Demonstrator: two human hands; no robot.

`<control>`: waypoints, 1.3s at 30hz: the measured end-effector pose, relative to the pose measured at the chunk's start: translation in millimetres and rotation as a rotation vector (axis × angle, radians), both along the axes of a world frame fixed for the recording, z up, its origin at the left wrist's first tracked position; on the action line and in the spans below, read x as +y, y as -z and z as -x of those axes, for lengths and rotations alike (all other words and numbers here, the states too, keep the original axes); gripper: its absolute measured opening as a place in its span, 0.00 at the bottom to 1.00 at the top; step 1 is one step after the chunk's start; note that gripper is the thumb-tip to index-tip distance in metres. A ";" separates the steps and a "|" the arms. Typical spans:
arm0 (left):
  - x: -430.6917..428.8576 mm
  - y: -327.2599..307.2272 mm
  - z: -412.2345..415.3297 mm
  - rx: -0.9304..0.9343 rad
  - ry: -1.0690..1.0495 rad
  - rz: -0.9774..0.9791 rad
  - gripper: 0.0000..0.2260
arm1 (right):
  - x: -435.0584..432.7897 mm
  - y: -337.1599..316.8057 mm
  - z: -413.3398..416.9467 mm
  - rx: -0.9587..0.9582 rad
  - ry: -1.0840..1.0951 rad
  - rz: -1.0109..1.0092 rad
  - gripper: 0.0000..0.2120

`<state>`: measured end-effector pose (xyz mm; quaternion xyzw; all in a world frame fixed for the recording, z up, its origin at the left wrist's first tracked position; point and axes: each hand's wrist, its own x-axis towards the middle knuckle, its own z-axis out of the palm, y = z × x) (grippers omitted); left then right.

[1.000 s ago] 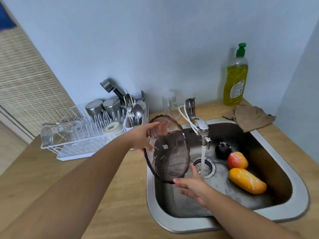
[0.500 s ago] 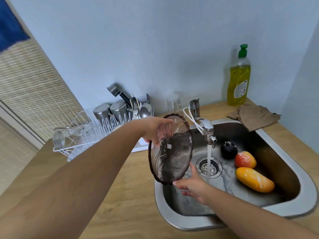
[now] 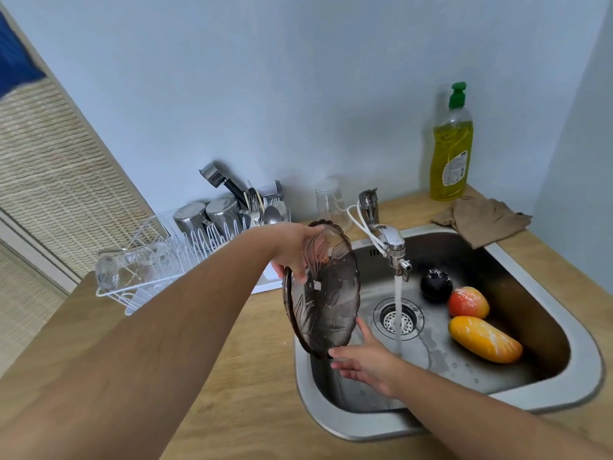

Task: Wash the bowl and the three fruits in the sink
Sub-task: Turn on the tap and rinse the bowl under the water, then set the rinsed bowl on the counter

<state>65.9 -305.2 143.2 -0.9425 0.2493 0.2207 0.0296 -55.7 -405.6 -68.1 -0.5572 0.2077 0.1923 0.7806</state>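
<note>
Single head-worn wide-angle view, looking forward and down, close over worktop [image 3: 232, 410] front edge, sink [image 3: 580, 370] right of centre

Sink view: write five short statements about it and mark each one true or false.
1. The left hand grips the bowl by its upper rim. True.
2. The tap is off. False: water runs from it down to the drain.
3. The dark fruit, red fruit and orange fruit all lie in the sink. True.
4. The bowl lies flat on the sink floor. False: it is held up on edge over the sink's left side.
5. The right hand touches the bowl's lower rim with straight fingers. True.
</note>
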 end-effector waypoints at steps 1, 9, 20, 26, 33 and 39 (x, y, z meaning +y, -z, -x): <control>-2.6 -0.1 0.6 0.006 -0.001 -0.011 0.49 | -0.1 0.0 0.2 0.003 -0.004 -0.003 0.52; -0.5 -1.7 5.9 0.020 -0.032 0.027 0.47 | -4.5 -1.6 2.2 0.011 0.088 0.022 0.41; 158.0 65.7 66.4 -0.015 -0.538 0.629 0.41 | 21.3 -23.0 -14.4 -0.376 0.238 0.662 0.27; 224.1 117.4 120.6 -0.125 -0.881 0.916 0.38 | 67.8 -40.4 -41.6 -0.558 -0.041 0.756 0.25; 245.1 155.4 133.8 -0.179 -1.111 0.929 0.38 | 100.6 -49.3 -69.3 -0.624 -0.238 0.850 0.25; 242.0 169.3 120.9 -0.182 -1.139 0.778 0.34 | 98.7 -29.2 -82.1 -0.561 -0.235 0.801 0.24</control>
